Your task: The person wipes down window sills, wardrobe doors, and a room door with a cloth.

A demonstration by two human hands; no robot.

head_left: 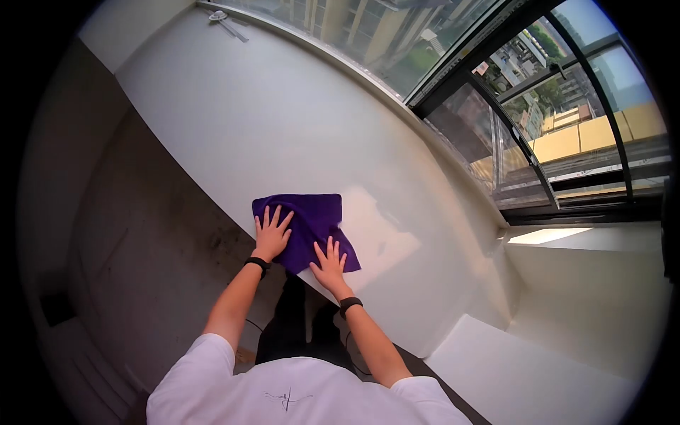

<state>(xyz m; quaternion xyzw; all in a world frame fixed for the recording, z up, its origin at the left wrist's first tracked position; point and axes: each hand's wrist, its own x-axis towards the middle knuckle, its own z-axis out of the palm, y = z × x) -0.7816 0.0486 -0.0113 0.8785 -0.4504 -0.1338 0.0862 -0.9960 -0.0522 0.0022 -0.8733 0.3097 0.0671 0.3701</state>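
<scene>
A purple cloth (312,212) lies spread with a few folds on the white surface (276,134), at its near edge. My left hand (271,234) rests flat on the cloth's left part, fingers spread. On the lower right part of the same cloth lies my right hand (330,266), its fingers also apart and stretched out. Neither hand grips the fabric. Both wrists wear dark bands.
A small white object with strips (228,25) sits at the surface's far left end. Windows (397,35) run along the far side, and a dark-framed window (524,142) stands open at the right. A white ledge (524,368) is at lower right.
</scene>
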